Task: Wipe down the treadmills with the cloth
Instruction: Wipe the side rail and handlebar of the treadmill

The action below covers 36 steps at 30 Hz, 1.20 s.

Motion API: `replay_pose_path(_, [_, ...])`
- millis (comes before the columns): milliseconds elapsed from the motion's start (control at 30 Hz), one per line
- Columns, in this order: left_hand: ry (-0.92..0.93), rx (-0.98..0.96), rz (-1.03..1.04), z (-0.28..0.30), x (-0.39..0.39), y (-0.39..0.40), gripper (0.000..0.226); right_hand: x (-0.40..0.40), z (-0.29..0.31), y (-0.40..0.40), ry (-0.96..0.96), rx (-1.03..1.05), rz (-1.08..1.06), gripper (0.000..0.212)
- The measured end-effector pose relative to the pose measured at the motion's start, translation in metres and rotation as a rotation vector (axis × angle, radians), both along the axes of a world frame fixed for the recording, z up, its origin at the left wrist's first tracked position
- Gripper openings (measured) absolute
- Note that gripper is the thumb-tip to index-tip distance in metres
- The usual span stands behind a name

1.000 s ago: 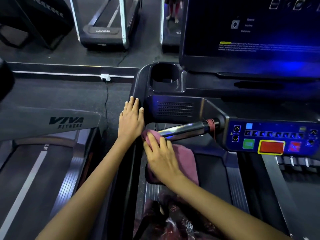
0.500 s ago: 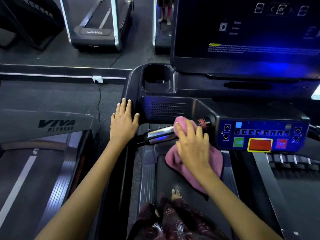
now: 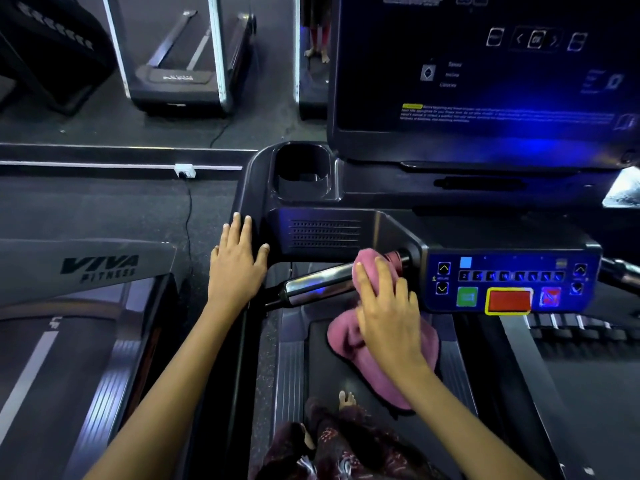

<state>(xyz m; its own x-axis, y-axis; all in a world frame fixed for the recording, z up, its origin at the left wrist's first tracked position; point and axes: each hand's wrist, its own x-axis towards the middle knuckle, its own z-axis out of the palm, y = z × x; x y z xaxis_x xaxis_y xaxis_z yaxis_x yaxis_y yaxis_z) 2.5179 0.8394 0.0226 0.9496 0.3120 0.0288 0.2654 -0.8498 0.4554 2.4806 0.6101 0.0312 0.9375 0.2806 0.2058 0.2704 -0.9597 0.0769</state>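
Note:
I stand on a dark treadmill (image 3: 377, 341) with a big screen console above. A pink cloth (image 3: 349, 337) is wrapped over the right end of the chrome handlebar (image 3: 315, 285), next to the blue button panel (image 3: 509, 282). My right hand (image 3: 388, 306) grips the cloth around the bar, and the rest of the cloth hangs down below it. My left hand (image 3: 239, 265) lies flat with fingers spread on the console's black left arm (image 3: 247, 202), holding nothing.
A cup holder (image 3: 301, 174) sits in the console's left corner. A second treadmill marked VIVA FITNESS (image 3: 100, 268) stands to my left. A wall mirror ahead reflects more treadmills. A power cable (image 3: 188, 216) runs across the floor from a socket.
My right hand slid the cloth along the chrome bar from its left end to its right end, near the button panel. My left hand stayed on the console arm.

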Motion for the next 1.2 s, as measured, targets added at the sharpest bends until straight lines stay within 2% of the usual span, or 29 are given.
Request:
replay_pose_path(67, [0.001,0.003,0.003,0.0,0.0,0.0,0.061,0.008,0.005,-0.003,-0.006,0.002,0.018,0.073])
replay_pose_path(167, [0.01,0.009,0.001,0.0,0.0,0.0,0.061,0.027,0.018,0.008,0.029,0.027,-0.011,0.053])
replay_pose_path(267, [0.005,0.003,0.004,0.001,0.0,0.0,0.061,0.032,0.028,0.007,0.169,0.054,0.095,0.042])
replay_pose_path(400, [0.001,0.006,0.005,0.0,0.0,0.0,0.061,0.043,0.043,-0.004,0.351,0.236,0.195,0.04])
replay_pose_path(500, [-0.03,-0.063,0.015,0.001,0.0,0.0,0.057,0.058,0.056,0.012,0.251,0.342,0.191,0.039])
replay_pose_path(633, [-0.099,-0.196,0.044,0.0,-0.003,0.001,0.05,0.086,0.07,0.05,0.172,0.232,0.203,0.038])
replay_pose_path(767, [-0.14,-0.24,0.052,-0.002,-0.003,0.004,0.046,0.12,0.073,0.084,0.11,0.135,0.291,0.032])
replay_pose_path(867, [-0.159,-0.228,0.054,-0.004,-0.002,0.004,0.045,0.155,0.075,0.102,0.024,0.083,0.364,0.042])
replay_pose_path(933, [-0.17,-0.218,0.055,-0.005,-0.002,0.004,0.044,0.174,0.072,0.113,0.105,0.013,0.368,0.047])
replay_pose_path(967, [-0.174,-0.221,0.055,-0.005,-0.001,0.004,0.044,0.18,0.068,0.118,0.179,-0.016,0.352,0.043])
replay_pose_path(1100, [-0.197,-0.246,0.061,-0.006,0.0,0.005,0.042,0.192,0.055,0.133,0.366,-0.014,0.302,0.013])
replay_pose_path(1200, [-0.209,-0.249,0.066,-0.007,0.001,0.004,0.042,0.201,0.061,0.134,0.447,0.036,0.299,0.021])
